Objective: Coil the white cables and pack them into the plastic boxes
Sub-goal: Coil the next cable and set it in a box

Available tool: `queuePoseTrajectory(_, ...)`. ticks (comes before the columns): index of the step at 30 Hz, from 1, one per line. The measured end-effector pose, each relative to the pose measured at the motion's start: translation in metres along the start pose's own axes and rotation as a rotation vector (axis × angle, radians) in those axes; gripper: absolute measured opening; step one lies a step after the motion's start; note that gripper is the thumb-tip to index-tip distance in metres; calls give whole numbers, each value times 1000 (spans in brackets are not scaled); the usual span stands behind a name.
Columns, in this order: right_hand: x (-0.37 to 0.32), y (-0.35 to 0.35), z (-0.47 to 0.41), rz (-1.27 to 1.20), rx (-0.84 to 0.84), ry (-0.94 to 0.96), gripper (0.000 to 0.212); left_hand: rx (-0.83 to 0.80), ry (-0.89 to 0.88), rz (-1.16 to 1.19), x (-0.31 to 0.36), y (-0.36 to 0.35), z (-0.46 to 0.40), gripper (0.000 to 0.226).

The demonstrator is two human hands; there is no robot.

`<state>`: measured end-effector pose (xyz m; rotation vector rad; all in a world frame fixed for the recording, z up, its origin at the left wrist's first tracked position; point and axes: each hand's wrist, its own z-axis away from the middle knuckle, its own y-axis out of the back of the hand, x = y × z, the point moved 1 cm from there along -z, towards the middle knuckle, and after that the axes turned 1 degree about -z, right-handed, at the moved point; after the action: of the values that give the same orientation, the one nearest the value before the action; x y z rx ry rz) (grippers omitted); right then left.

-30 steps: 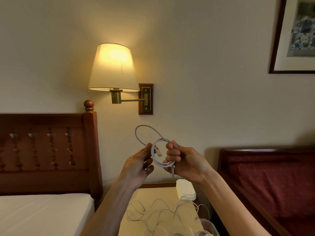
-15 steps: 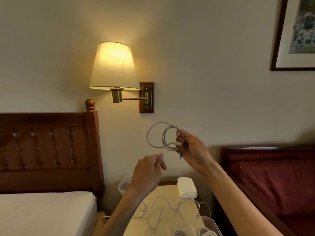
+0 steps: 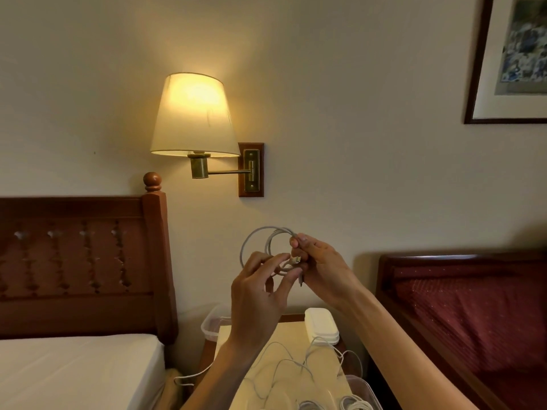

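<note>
I hold a coiled white cable (image 3: 257,235) in the air before the wall, in two or three loops. My right hand (image 3: 321,270) pinches the top right of the coil and has the plug end (image 3: 296,259) by its fingers. My left hand (image 3: 257,297) reaches in from below, its fingertips on the lower loops next to the plug. Loose white cables (image 3: 284,363) lie spread on the small bedside table (image 3: 291,331). A clear plastic box (image 3: 210,325) sits at the table's far left, another clear box (image 3: 365,389) with coiled cables at the lower right.
A white lidded case (image 3: 321,326) lies at the back of the table. A lit wall lamp (image 3: 195,116) hangs above. A wooden headboard (image 3: 83,261) and white bed are on the left, a red-covered bed (image 3: 473,315) on the right.
My left hand, which had let go and dropped below the coil, has risen back to the loops. My right hand has lowered the coil slightly.
</note>
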<state>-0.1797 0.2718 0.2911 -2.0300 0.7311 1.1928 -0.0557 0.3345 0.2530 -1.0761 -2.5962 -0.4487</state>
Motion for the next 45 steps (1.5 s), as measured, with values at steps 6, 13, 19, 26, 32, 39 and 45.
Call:
queuePoseTrajectory(6, 0, 1, -3, -39, 3, -12, 35, 23, -241, -145, -5, 2, -1, 16)
queuePoseTrajectory(13, -1, 7, -21, -22, 58, -47, 35, -152, -284, -115, -9, 4, 38, 17)
queuePoseTrajectory(19, -12, 8, -37, 14, 103, -40, 36, -371, -190, -57, -18, -1, 88, 5)
queuePoseTrajectory(26, 3, -3, -37, 108, 24, -30, 37, -747, 30, 94, -8, 27, 35, 44)
queuePoseTrajectory(32, -1, -11, -25, 76, -119, -22, 36, 7, 316, 22, -1, 58, -53, 30)
queuePoseTrajectory(39, 0, -14, -15, 26, -112, -48, 30, -558, 902, 609, -6, 50, -65, 37)
queuePoseTrajectory(45, 33, -15, 5, 917, 234, 505, 47, -287, 951, 436, -12, 37, -65, 45)
